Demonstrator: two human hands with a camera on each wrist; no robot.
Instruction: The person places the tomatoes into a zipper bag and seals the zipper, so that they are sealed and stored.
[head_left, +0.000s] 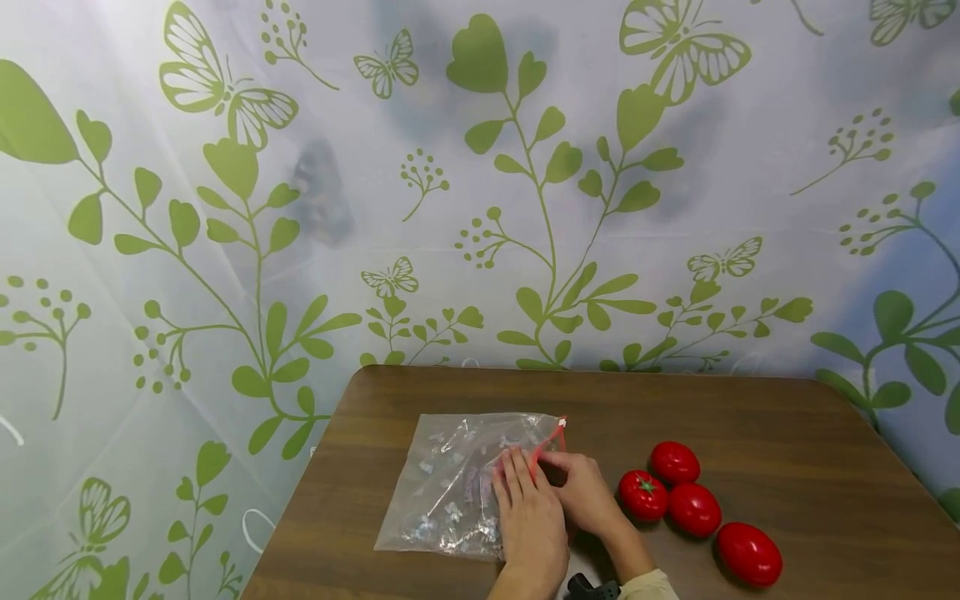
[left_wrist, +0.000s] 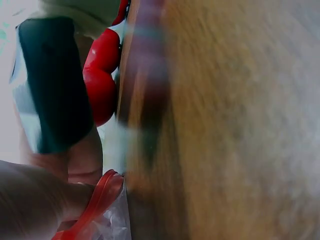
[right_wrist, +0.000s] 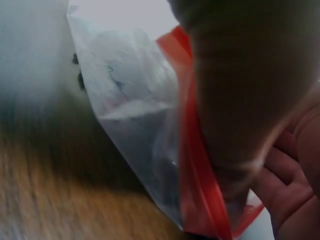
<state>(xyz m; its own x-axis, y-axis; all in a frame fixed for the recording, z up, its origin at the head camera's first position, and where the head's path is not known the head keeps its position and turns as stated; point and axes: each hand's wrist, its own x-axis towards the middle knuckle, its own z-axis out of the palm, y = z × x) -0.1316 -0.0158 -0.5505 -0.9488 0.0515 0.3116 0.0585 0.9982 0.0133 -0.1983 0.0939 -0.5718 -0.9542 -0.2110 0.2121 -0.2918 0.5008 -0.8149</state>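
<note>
A clear zip bag [head_left: 442, 483] with a small printed pattern and a red seal strip lies flat on the wooden table. My left hand [head_left: 531, 521] rests on its right part, fingers straight across the plastic. Beside it, my right hand [head_left: 588, 496] pinches the bag's edge at the red strip [right_wrist: 197, 165], its fingers bent. In the left wrist view, a thumb [left_wrist: 35, 205] lies against the red strip [left_wrist: 102, 197]. The plastic stands slightly apart along this edge in the right wrist view. My left hand covers part of the strip in the head view.
Several red plastic-looking tomatoes, one with a green star-shaped top [head_left: 643, 495], sit in a cluster right of my right hand. One tomato [head_left: 748, 554] lies nearest the front. The brown table [head_left: 840, 467] meets a leaf-and-butterfly patterned curtain [head_left: 420, 208] behind.
</note>
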